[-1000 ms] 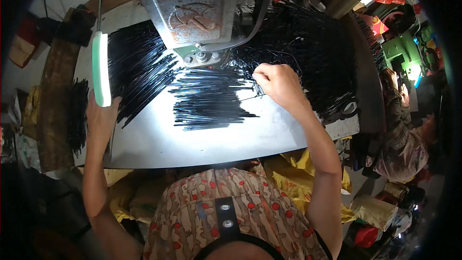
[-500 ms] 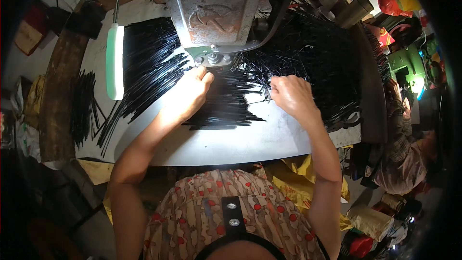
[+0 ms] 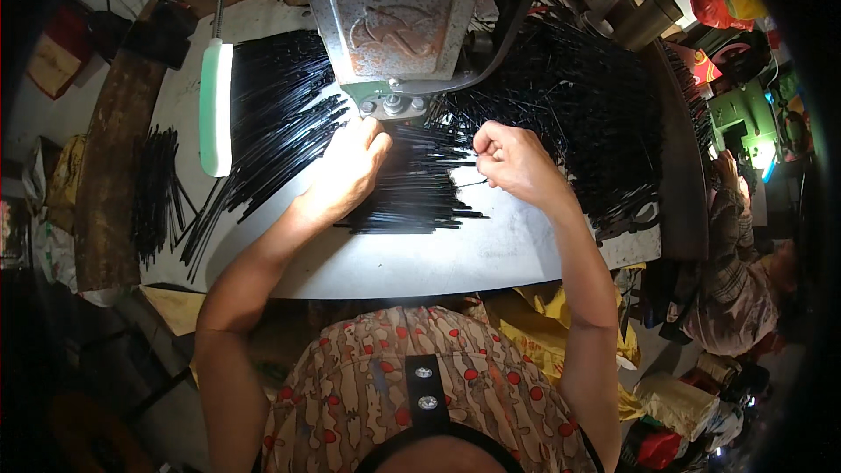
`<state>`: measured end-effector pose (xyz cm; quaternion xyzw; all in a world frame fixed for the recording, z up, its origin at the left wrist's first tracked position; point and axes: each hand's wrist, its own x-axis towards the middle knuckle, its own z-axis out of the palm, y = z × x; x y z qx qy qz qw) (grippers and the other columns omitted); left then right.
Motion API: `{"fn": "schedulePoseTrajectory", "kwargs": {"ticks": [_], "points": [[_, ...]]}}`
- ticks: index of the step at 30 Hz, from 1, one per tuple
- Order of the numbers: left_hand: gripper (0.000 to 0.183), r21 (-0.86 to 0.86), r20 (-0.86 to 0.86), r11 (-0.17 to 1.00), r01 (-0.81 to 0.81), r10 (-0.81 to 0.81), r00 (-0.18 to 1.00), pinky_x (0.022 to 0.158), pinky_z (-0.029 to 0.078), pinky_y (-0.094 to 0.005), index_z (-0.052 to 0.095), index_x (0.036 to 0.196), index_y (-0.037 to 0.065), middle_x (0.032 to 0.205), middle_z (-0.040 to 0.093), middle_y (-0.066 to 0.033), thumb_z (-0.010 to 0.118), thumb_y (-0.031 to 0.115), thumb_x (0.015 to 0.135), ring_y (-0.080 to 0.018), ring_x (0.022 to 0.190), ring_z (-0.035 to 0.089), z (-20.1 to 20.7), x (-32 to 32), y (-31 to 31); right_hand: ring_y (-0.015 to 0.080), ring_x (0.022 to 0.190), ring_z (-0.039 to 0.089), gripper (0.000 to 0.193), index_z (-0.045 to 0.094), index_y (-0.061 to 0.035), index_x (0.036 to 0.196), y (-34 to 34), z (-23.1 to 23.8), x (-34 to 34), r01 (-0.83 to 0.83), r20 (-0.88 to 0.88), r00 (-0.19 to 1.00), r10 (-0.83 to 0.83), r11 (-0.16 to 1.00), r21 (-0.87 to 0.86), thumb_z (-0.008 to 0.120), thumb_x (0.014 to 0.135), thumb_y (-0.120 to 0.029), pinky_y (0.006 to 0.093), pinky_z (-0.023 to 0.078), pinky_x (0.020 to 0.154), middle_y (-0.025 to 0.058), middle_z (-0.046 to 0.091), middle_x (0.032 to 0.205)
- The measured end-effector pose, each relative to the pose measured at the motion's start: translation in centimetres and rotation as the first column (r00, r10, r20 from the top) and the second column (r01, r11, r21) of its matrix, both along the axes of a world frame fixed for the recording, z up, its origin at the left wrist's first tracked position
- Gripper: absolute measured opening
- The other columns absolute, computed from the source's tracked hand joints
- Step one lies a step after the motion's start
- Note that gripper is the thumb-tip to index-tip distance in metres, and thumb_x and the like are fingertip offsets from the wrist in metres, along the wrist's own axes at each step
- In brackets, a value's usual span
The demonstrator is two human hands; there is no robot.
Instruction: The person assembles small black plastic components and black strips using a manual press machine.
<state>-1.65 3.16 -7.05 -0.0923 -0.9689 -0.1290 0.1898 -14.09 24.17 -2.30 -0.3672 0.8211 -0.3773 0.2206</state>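
Under the head of a grey and green press-like machine (image 3: 405, 22), my left hand (image 3: 355, 162) is closed, its fingertips close below the bolted lower part. Whatever it may pinch is hidden. My right hand (image 3: 521, 166) is curled, thumb and fingers pressed together, at the right end of a bundle of thin black strips (image 3: 407, 197) lying crosswise between my hands. Anything in that pinch is too small to make out. A tangled heap of black strips (image 3: 578, 105) spreads to the right of the machine. More strips (image 3: 280, 114) fan out to its left.
A green and white lamp (image 3: 215, 109) hangs at the left on a bendable stalk. The white tabletop (image 3: 420, 267) has a wooden beam (image 3: 114, 175) along its left side. Black-handled scissors (image 3: 644, 217) lie at the right edge. Another person (image 3: 731, 289) works at a green machine far right.
My right hand has moved slightly left and turned, so its curled fingers now show. The left hand stays near the machine's lower part. The whole view has shifted slightly.
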Motion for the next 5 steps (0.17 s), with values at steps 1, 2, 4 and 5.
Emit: {"fn": "schedulePoseTrajectory", "kwargs": {"ticks": [1, 2, 4, 5], "points": [[0.009, -0.067, -0.012, 0.997, -0.028, 0.027, 1.000, 0.065, 0.038, -0.0345, 0.046, 0.080, 0.004, 0.079, 0.043, -0.0115, 0.053, 0.003, 0.074, -0.0277, 0.074, 0.045, -0.14, 0.08, 0.06, 0.0083, 0.047, 0.050, 0.003, 0.052, -0.0003, 0.074, -0.43, -0.11, 0.14, 0.011, 0.084, 0.996, -0.008, 0.999, -0.032, 0.050, 0.071, 0.001, 0.0243, 0.039, 0.043, 0.0025, 0.051, 0.055], [0.010, -0.075, 0.019, 0.997, 0.006, -0.005, 1.000, 0.066, 0.037, -0.0343, 0.046, 0.084, 0.004, 0.080, 0.043, -0.0122, 0.051, 0.002, 0.075, -0.0276, 0.074, 0.044, 0.31, 0.05, 0.09, 0.0089, 0.047, 0.050, 0.003, 0.053, -0.0008, 0.075, -0.72, -0.16, 0.26, 0.027, 0.168, 0.986, -0.016, 0.998, -0.062, 0.052, 0.072, 0.000, 0.0239, 0.039, 0.043, 0.0018, 0.052, 0.056], [0.011, -0.140, -0.002, 0.990, 0.003, -0.003, 1.000, 0.066, 0.037, -0.0344, 0.046, 0.083, 0.004, 0.081, 0.043, -0.0121, 0.051, 0.001, 0.074, -0.0275, 0.075, 0.044, 0.33, -0.04, 0.25, 0.0116, 0.052, 0.054, 0.008, 0.054, 0.0000, 0.079, -1.11, 0.14, 0.34, 0.029, 0.192, 0.981, -0.028, 1.000, 0.001, 0.056, 0.072, -0.004, 0.0261, 0.043, 0.048, 0.0062, 0.055, 0.060], [0.011, -0.208, -0.022, 0.978, -0.009, 0.005, 1.000, 0.066, 0.037, -0.0345, 0.046, 0.083, 0.005, 0.082, 0.043, -0.0121, 0.051, 0.001, 0.074, -0.0274, 0.075, 0.044, 0.35, 0.06, 0.25, 0.0144, 0.056, 0.057, 0.014, 0.056, 0.0008, 0.082, -1.42, 0.45, 0.37, 0.022, 0.217, 0.976, -0.034, 0.998, 0.060, 0.059, 0.073, -0.008, 0.0282, 0.046, 0.054, 0.0106, 0.059, 0.064]]}}
